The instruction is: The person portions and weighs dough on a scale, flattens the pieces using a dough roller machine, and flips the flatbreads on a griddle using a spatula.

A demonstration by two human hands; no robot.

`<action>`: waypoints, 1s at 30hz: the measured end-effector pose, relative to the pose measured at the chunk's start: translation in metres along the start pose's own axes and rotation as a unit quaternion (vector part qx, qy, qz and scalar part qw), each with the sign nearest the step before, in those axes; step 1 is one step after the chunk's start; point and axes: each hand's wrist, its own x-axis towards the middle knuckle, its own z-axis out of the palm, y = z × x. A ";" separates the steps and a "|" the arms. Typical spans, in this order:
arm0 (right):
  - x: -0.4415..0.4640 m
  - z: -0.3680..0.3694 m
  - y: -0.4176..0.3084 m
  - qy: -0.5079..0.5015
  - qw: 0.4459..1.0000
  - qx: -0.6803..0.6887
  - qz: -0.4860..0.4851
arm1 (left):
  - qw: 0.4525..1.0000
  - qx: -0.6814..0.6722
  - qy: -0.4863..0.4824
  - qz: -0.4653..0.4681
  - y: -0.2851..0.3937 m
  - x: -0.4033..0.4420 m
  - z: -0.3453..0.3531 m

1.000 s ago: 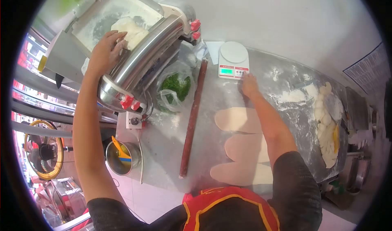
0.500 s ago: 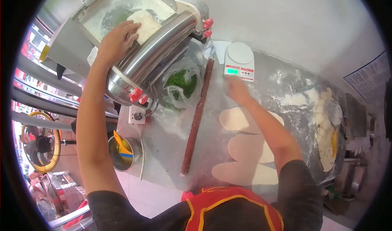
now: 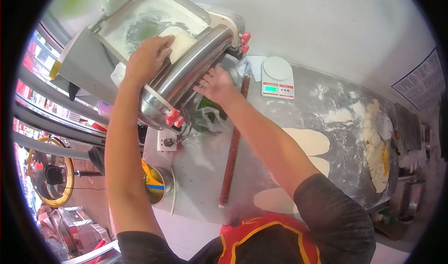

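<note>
At the upper left, a dough sheeter (image 3: 186, 70) with a shiny curved steel cover stands on the worktop. A pale piece of dough (image 3: 181, 43) lies on its floury feed tray, against the cover. My left hand (image 3: 150, 61) has its bent fingers and thumb at the near edge of this dough, gripping it. Below the cover, my right hand (image 3: 215, 85) is palm up with fingers spread, holding nothing. A plastic bag of chopped greens (image 3: 207, 112) lies beneath that hand. Flattened dough ovals (image 3: 305, 141) rest on the worktop, partly hidden by my right arm.
A red-brown rolling pin (image 3: 229, 168) lies lengthwise by my right forearm. Behind it stands a kitchen scale (image 3: 277, 79) with a lit display. Several dough lumps (image 3: 371, 140) line the right side. A metal pot (image 3: 161, 187) and a power socket (image 3: 166, 141) sit at the left edge.
My right hand has moved left from in front of the scale to below the sheeter's cover, and its fingers are now spread. My left hand stays at the dough. The view has shifted slightly.
</note>
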 end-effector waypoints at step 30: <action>0.006 -0.100 -0.004 -0.005 0.986 -0.148 -0.077 | 0.997 0.055 -0.041 0.016 -0.023 0.008 0.028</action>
